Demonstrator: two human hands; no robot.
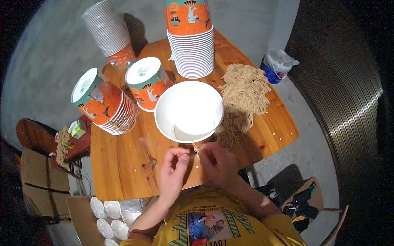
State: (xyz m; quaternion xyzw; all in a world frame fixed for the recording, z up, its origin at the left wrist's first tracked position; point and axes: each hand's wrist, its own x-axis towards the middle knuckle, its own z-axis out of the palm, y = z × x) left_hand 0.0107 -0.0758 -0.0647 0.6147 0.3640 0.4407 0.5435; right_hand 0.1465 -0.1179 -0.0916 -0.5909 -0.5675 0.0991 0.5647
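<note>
A large white paper bucket [189, 107] stands upright on the wooden table in front of me, its mouth open towards me. At its near rim a short piece of tan string [195, 146] comes out, looped or knotted. My left hand [174, 162] is closed in a pinch just left of the string. From the other side, my right hand [218, 159] pinches the string with its fingertips, partly in shadow. Right of the bucket lies a tangled heap of tan strings [246, 88], its near part shaded.
Behind the bucket stands a tall stack of paper buckets [191, 53]. An upturned orange bucket [150, 88] and a shorter stack with strings round it [107, 104] are at left. A wrapped stack [104, 28] is farther back. A carton of white cups [113, 209] sits below the table [123, 172].
</note>
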